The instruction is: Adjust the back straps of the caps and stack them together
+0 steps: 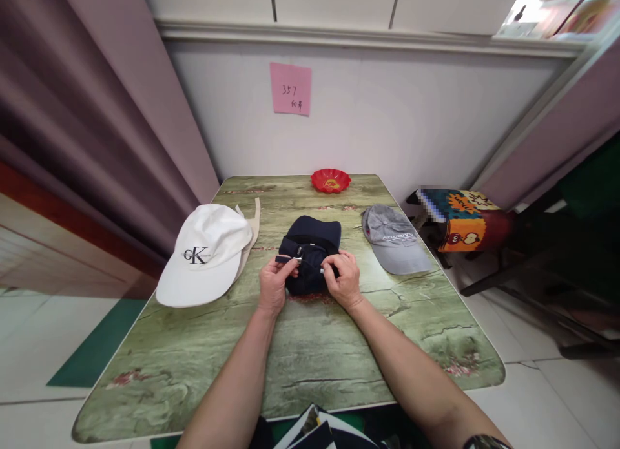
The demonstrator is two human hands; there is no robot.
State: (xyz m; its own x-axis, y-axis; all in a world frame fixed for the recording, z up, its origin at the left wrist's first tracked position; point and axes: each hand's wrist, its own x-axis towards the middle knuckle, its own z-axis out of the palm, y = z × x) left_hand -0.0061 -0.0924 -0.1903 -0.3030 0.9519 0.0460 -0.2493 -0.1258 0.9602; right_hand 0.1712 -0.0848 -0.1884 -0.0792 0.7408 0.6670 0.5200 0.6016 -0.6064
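A dark navy cap [317,232] lies upside down at the middle of the table, brim pointing away from me and its inside showing. At its near left edge, my left hand [276,282] pinches the cap's back strap, beside a small metal buckle [296,260]. My right hand [345,278] is closed at the near right edge, with a small pale tip showing by the thumb; the fingers pinch the other part of the strap. To the left sits a white cap [213,249] with black CK letters. A grey cap [394,239] lies to the right.
The green wood-patterned table [329,358] stands against a white wall. A red scalloped dish [330,181] is at its far edge. A pink note [290,89] hangs on the wall. Right of the table stands a colourful patterned stool [467,219]; curtains hang at both sides.
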